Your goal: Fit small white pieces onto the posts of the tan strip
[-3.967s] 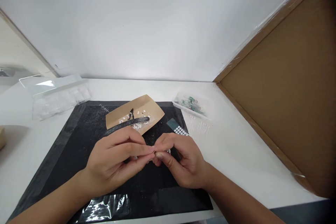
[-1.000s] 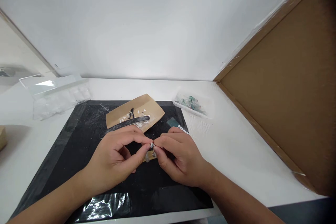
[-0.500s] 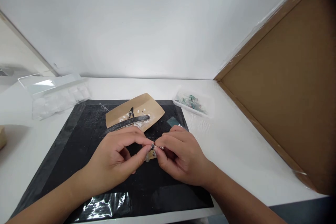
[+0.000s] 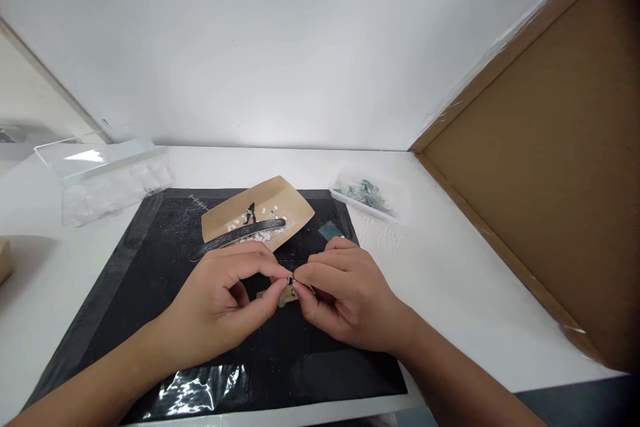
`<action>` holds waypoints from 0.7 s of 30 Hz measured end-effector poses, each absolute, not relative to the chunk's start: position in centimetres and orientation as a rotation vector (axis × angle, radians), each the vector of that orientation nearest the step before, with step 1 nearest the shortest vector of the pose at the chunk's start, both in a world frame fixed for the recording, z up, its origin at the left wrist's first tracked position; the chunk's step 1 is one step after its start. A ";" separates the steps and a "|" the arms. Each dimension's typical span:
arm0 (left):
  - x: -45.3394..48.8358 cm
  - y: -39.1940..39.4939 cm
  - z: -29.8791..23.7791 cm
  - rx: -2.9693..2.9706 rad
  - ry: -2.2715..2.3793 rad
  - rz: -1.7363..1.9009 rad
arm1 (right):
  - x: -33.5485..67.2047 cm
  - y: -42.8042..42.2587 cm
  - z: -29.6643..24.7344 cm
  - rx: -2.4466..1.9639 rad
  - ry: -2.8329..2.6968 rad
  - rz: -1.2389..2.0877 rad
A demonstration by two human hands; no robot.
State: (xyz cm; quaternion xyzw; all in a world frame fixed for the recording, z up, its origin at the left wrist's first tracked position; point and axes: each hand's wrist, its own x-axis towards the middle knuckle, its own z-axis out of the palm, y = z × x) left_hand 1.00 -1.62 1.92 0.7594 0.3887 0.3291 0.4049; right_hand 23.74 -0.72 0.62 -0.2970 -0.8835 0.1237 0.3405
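Note:
My left hand [image 4: 230, 300] is closed in a pinch, thumb and forefinger on a tiny black-and-white piece [image 4: 291, 279] above the middle of the black mat [image 4: 165, 320]. From the other side my right hand [image 4: 345, 293] meets it, also pinching; a sliver of something thin shows by its fingers, but most is hidden. Just below the fingertips lies a small tan and clear item [image 4: 287, 295], partly covered by my hands. Behind my left hand, a curved black strip like a nail file [image 4: 245, 233] rests across a brown paper tray [image 4: 295, 203] holding white bits and black scraps.
A clear plastic tub [image 4: 367, 195] with green and clear pieces stands at the back right, small clear bits beside it. A dark green square [image 4: 330, 231] lies near my right hand. An open clear compartment box [image 4: 115, 180] sits back left. A cardboard panel [image 4: 540, 160] walls the right side.
Both hands stay almost in place. The thin piece at my right fingertips, which stuck out further before, is now mostly covered by the fingers.

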 end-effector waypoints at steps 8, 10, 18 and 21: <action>0.9 -1.5 2.1 2.015 0.957 0.851 | 23.7 -0.8 0.4 -0.778 -2.294 0.235; 0.8 -1.5 2.2 2.022 0.949 0.856 | 23.7 -0.8 0.5 -0.777 -2.288 0.243; 1.0 -1.6 2.1 2.016 0.947 0.888 | 23.9 -0.9 1.0 -0.790 -2.287 0.261; 1.2 -1.6 2.1 2.019 0.955 0.937 | 23.9 -1.0 1.0 -0.802 -2.279 0.267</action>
